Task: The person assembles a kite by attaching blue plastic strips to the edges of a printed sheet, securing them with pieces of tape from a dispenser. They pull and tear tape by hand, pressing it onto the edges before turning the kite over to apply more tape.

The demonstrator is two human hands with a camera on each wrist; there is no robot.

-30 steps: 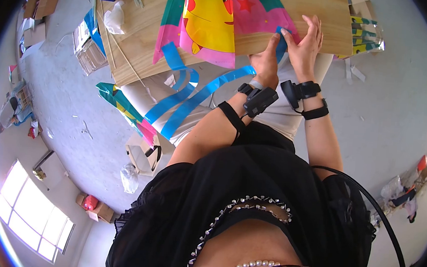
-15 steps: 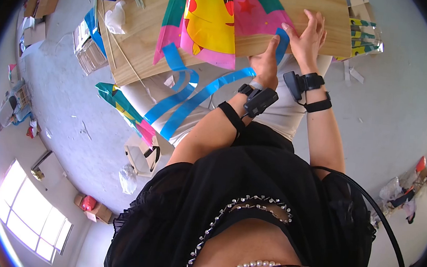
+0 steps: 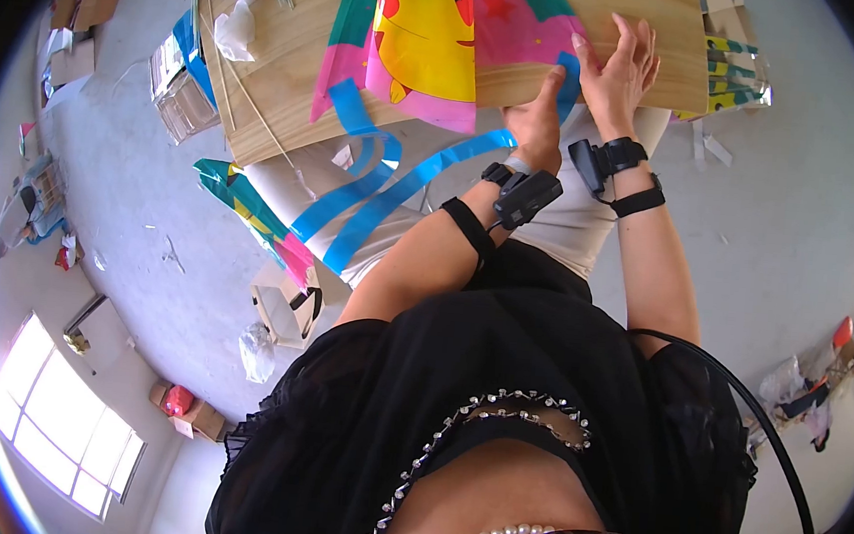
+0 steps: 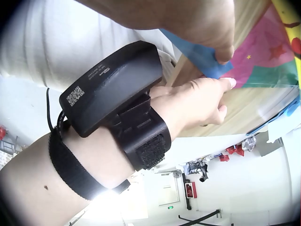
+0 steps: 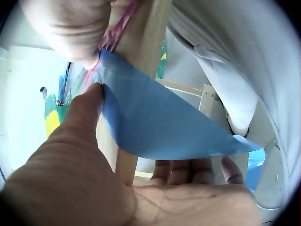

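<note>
A strip of blue film [image 3: 567, 92] runs up to the pink lower corner of a printed sheet [image 3: 425, 41] with a yellow figure. Across the left palm the strip [image 5: 155, 113] lies loosely. My left hand [image 3: 536, 125] has its thumb extended against the strip's upper end [image 4: 207, 59], its other fingers partly behind the strip. The right hand [image 3: 617, 81] lies at the wooden board [image 3: 522, 84] with fingers spread, thumb tip at the corner where strip and sheet meet. In the right wrist view both thumb tips are close together there.
Long blue strips [image 3: 352, 201] trail across the lap to the left. White crumpled plastic [image 3: 235, 31] and thin sticks [image 3: 249, 102] are on the board's left side. Another folded printed sheet [image 3: 250, 218] hangs beside the left leg; more printed sheets [image 3: 733, 75] lie beyond the board's right edge.
The right thumb has lifted away from the left thumb, up toward the sheet's corner, and the right fingers have spread more. My left hand has stayed nearly in place beside the strip.
</note>
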